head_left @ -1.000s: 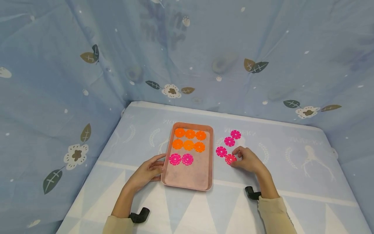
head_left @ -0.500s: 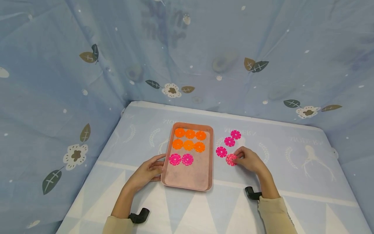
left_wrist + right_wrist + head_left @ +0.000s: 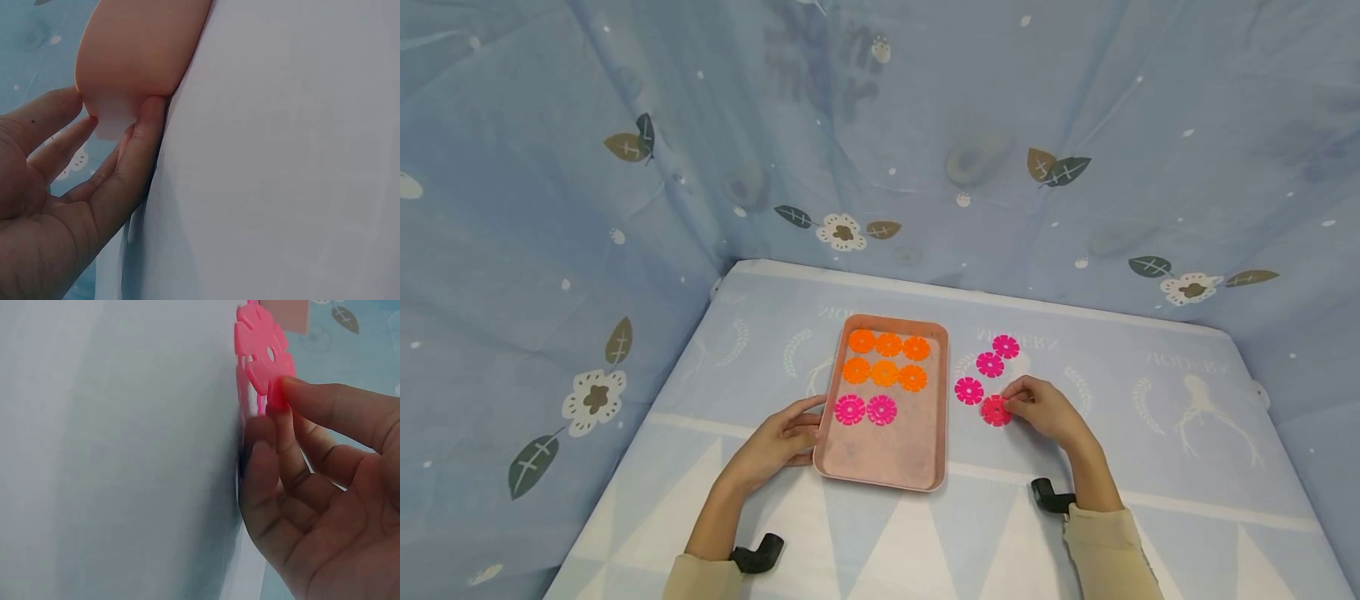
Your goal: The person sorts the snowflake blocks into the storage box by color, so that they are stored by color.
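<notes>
In the head view, my right hand [image 3: 1043,412] pinches a pinkish-red snowflake disc [image 3: 995,410] by its right edge, between thumb and fingertips. From the right wrist, the disc [image 3: 261,347] stands tilted close to the cloth, with more pink behind it. My left hand [image 3: 775,437] touches the left side of a pink tray [image 3: 880,462]; its fingertips rest against the outer wall [image 3: 134,62]. Inside the tray, orange discs [image 3: 884,372] form two rows at the far end, with two pink discs [image 3: 882,409] below them at the left.
Three more pink discs [image 3: 989,364] lie on the cloth-covered table [image 3: 1150,433] between the tray and my right hand, in a slanting line. Patterned blue curtains [image 3: 925,167] rise behind the table and at its sides. A black wrist mount [image 3: 1051,497] sits on each forearm.
The right fingers have shifted from spanning the pinkish-red disc to pinching its right edge, and the disc has moved slightly right. My left hand and the tray stay put.
</notes>
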Demonstrator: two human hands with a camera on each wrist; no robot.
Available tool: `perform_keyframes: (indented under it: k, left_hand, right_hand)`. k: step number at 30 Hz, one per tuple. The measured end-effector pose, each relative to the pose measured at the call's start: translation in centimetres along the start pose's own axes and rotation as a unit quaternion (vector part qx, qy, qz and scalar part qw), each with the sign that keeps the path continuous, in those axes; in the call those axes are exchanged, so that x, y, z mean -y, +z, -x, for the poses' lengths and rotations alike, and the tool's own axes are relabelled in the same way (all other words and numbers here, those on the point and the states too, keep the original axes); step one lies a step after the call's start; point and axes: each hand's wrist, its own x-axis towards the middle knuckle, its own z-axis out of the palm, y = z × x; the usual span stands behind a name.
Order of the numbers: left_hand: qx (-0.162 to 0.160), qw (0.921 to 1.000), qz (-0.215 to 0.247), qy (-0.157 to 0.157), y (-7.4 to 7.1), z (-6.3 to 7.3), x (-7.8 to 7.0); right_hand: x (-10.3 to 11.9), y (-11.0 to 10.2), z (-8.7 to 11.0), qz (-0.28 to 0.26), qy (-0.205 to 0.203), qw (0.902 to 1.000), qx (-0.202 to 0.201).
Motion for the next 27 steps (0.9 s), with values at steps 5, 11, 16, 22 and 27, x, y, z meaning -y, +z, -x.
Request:
perform_keyframes:
  k: [5,11,16,22,27]
  left_hand:
    - [0.003,1.0,0.002,0.001,0.0,0.0,0.0]
    - [0.002,1.0,0.0,0.001,0.0,0.0,0.0]
    - [0.001,1.0,0.0,0.001,0.0,0.1,0.0]
    - [0.003,1.0,0.003,0.002,0.0,0.0,0.0]
    - [0.005,1.0,0.005,0.001,0.0,0.0,0.0]
  right_hand:
    - [0.5,-0.3,0.3,-0.024,-0.003,0.9996,0.011]
    - [1.2,-0.5,0.5,-0.044,0.0,0.9988,0.02]
    - [3.5,-1.1,1.0,-0.042,-0.016,0.9987,0.025]
    - [5.6,-1.8,0.9,-0.055,-0.043,0.9971,0.032]
    - [4.9,-1.5,-0.6,-0.063,-0.06,0.9955,0.038]
